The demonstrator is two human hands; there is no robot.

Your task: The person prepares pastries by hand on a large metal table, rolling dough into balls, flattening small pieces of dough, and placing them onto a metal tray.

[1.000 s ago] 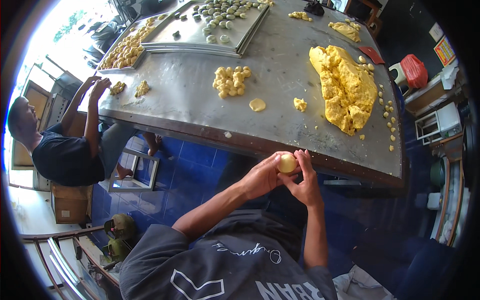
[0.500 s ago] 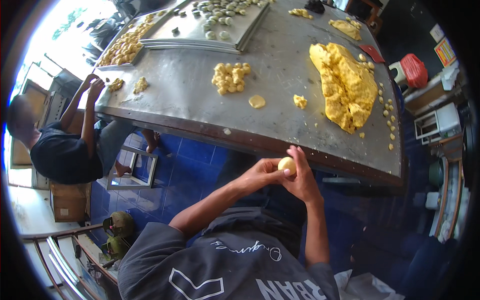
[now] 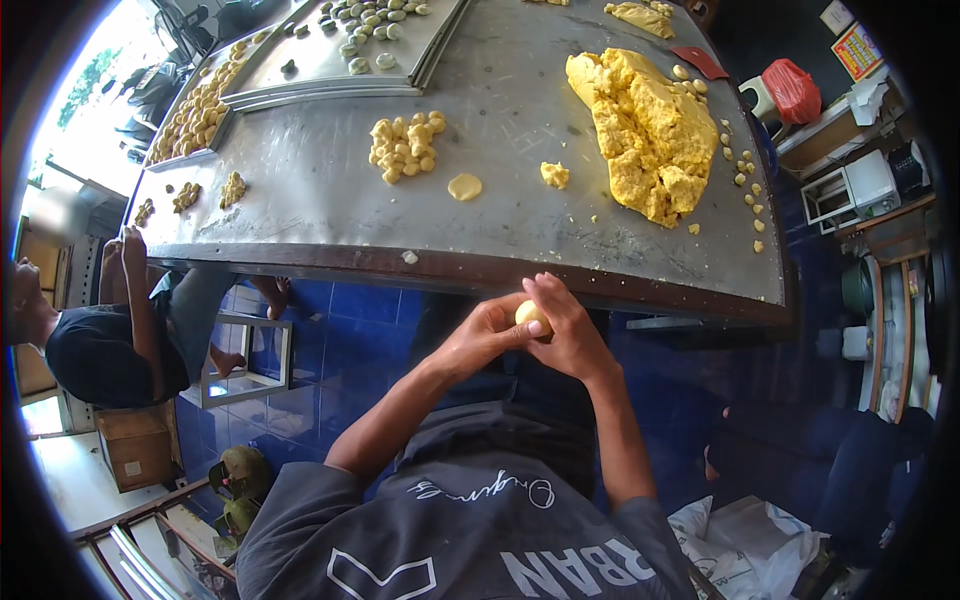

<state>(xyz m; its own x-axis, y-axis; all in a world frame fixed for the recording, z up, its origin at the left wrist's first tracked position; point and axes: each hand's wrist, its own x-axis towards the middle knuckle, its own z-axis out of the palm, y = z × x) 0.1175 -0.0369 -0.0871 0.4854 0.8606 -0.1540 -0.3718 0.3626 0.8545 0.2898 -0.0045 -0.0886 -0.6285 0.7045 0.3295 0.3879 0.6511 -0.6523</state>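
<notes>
In front of the table's near edge, a pale yellow dough ball (image 3: 531, 317) is held between my two hands. My left hand (image 3: 482, 336) curls round its left side, with the thumb against it. My right hand (image 3: 568, 335) closes over its right side, the fingers covering part of it. On the metal table (image 3: 500, 110) beyond my hands lie a flattened dough disc (image 3: 465, 187) and a small rough dough lump (image 3: 555, 175). Left of the disc sits a pile of small dough balls (image 3: 403, 152). To the right rests a big yellow dough mass (image 3: 655, 140).
Metal trays hold green-grey pieces (image 3: 365, 25) and yellow balls (image 3: 195, 115) at the far left. A red scraper (image 3: 700, 62) lies behind the dough. Another person (image 3: 110, 340) sits at the table's left end beside a stool frame (image 3: 245, 360). White sacks (image 3: 745, 545) stand at lower right.
The view has shifted, so table things sit further left and higher in the picture. My right fingers now cover more of the dough ball. The other person's hands have lowered.
</notes>
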